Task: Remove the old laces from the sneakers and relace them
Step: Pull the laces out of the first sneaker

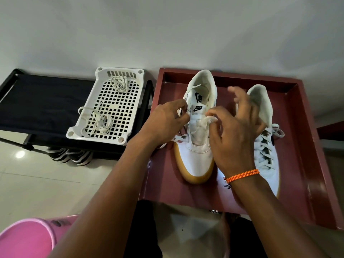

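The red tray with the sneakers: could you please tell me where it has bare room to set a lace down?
The red tray is bare along its right side beside the laced sneaker, and in its near-left corner. The middle is crowded: left hand and right hand work the other sneaker.

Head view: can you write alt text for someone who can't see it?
Two hands work a white lace through the left sneaker in a red tray: the left hand and right hand each pinch a lace end. The right sneaker is already laced; two loose laces lie in a white basket nearby.
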`<state>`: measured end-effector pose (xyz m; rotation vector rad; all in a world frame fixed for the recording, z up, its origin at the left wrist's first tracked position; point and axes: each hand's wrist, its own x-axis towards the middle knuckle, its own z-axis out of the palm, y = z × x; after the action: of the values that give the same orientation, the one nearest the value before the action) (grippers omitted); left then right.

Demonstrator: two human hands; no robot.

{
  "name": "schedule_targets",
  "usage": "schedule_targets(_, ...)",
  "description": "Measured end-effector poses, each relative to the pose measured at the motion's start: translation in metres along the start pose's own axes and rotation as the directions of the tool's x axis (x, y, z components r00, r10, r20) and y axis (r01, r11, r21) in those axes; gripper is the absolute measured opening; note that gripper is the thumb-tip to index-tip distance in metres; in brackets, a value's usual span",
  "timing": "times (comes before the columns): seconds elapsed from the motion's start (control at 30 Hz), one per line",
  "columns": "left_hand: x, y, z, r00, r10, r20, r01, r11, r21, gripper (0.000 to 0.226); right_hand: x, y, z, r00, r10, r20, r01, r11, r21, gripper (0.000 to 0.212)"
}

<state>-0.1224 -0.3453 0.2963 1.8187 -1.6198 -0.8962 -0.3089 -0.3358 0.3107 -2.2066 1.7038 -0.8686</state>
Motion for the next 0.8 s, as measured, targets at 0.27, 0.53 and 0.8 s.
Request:
schedule_targets(0.27,0.001,0.000,0.000,1.000,0.002,0.001,-0.002,1.000,0.011,0.009,-0.011,0.006,0.023,0.954,-0.148,0.261,0.183,0.976,-0.114,0.015)
schedule_targets(0.53,0.000,0.000,0.000,1.000,-0.007,0.017,0.007,1.000,-0.002,0.011,0.002,0.005,0.004,0.999,-0.041,0.014,0.041,0.999,0.026,0.020)
schedule_targets(0.8,0.000,0.003,-0.002,0.999,-0.019,0.028,0.019,1.000,-0.016,0.009,-0.013,0.009,0.026,0.951,-0.160,0.264,0.192,0.976,-0.103,0.013)
